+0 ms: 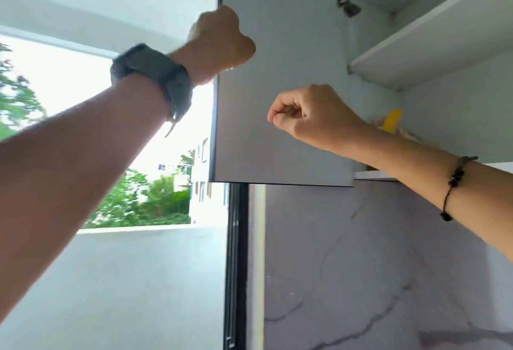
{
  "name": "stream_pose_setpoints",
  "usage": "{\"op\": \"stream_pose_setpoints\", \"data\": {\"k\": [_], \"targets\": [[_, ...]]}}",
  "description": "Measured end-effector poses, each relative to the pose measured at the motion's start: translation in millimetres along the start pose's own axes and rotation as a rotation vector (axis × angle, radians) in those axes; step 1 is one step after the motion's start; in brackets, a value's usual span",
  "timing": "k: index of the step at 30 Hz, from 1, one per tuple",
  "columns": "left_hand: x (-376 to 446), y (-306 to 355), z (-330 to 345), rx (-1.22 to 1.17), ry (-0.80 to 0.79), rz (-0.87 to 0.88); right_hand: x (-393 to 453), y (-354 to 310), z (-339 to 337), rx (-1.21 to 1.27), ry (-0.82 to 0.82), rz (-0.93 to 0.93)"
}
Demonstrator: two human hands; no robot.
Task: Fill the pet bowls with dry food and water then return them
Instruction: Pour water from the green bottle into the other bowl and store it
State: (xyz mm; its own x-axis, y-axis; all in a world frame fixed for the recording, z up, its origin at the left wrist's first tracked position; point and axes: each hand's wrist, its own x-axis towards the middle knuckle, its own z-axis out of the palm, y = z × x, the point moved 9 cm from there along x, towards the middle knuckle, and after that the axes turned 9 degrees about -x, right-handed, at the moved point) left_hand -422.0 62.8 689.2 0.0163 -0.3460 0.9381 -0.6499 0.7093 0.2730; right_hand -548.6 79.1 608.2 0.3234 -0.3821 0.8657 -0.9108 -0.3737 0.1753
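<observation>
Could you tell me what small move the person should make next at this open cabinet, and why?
Probably reach the right hand into the lower shelf toward the yellow-topped bag. The left hand holds the edge of the cabinet door open, while the right hand hangs curled and holding nothing in front of it. Whether the bag contains dry food cannot be told.

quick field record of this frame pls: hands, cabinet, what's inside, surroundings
left hand: raised, grips the outer edge of the cabinet door
right hand: raised in front of the door, fingers curled, holds nothing
cabinet door: grey, swung open
shelves: white; the upper ones show nothing on them
yellow item: on the lowest shelf, partly hidden by the right arm; kind unclear
left wrist: watch
right wrist: black cord bracelet
pet bowls: not in view
left side: window, trees outside
</observation>
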Motion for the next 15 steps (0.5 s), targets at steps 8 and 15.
{"op": "stream_pose_setpoints", "data": {"k": [8,15], "targets": [[-10,-74,19,-0.185,-0.107,-0.243,1,-82,79,-0.269,-0.033,-0.555],[-38,-100,77,-0.492,-0.361,-0.393,-8,-69,146,-0.83,-0.134,-0.804]]}}
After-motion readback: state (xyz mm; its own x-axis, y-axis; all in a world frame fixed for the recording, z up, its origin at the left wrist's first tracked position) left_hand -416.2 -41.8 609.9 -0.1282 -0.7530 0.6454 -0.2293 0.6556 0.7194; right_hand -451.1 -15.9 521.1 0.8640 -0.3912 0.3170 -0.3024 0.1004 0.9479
